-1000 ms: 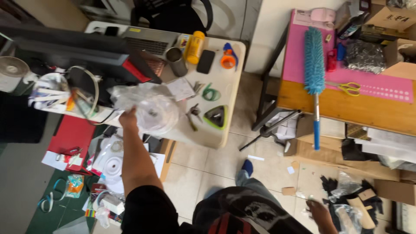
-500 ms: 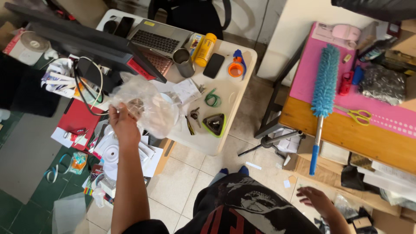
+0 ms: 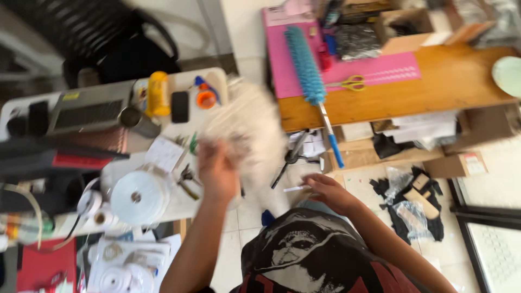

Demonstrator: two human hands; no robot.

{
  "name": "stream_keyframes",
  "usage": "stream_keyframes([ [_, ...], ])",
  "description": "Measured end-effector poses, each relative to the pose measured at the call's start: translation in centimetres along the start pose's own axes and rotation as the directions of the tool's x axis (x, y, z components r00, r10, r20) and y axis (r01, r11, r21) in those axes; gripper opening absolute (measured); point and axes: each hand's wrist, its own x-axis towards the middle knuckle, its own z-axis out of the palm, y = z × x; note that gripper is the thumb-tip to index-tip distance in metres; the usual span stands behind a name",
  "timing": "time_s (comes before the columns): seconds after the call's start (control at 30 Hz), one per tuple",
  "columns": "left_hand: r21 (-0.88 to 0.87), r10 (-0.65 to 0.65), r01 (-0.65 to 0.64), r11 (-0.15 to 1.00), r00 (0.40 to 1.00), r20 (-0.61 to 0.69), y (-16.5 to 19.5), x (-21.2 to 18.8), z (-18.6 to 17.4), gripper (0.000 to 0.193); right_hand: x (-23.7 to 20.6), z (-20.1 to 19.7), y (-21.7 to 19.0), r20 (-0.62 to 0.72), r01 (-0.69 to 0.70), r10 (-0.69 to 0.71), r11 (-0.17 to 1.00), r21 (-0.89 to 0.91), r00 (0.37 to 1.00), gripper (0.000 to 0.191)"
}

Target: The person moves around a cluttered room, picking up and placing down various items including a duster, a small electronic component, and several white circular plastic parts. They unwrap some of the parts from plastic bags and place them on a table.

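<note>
A blurred white plastic bag (image 3: 247, 127) is held up at frame centre by the left hand (image 3: 217, 171), fingers closed on its lower edge; the bag extends up and right from them. The right hand (image 3: 325, 191) is open, fingers loosely spread, empty, just right and lower, apart from the bag. Counted: one bag, two hands, one white tape roll (image 3: 138, 196) on the tabletop (image 3: 217, 81) at left.
</note>
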Motion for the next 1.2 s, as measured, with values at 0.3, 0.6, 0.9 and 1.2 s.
stream_keyframes([
  [0.3, -0.032, -0.450, 0.472, 0.881, 0.858, 0.249, -26.5, 10.4, 16.6, 0.025, 2.2, -13.8, -8.8, -0.219, 0.363, -0.307, 0.569, 0.738, 0.926, 0.048],
  [0.6, 0.300, -0.657, 0.662, 0.687, 0.742, -0.132, -47.6, 8.0, 15.6, 0.034, 4.4, -38.7, -17.3, -0.710, 0.275, -0.117, 0.955, 0.112, 0.694, 0.062],
  [0.9, 0.652, -0.415, 0.585, 0.483, 0.808, -0.417, -49.0, 6.1, 11.2, 0.030, 5.6, -36.2, -10.4, -0.428, 0.258, -0.651, 0.692, -0.674, 0.627, 0.053],
  [1.2, 0.747, -0.587, 0.312, 0.587, 0.800, 0.127, -52.2, 9.3, 12.7, 0.057, 9.0, -41.4, -13.3, -0.252, 0.236, -0.505, 0.715, -0.658, 0.826, 0.027],
])
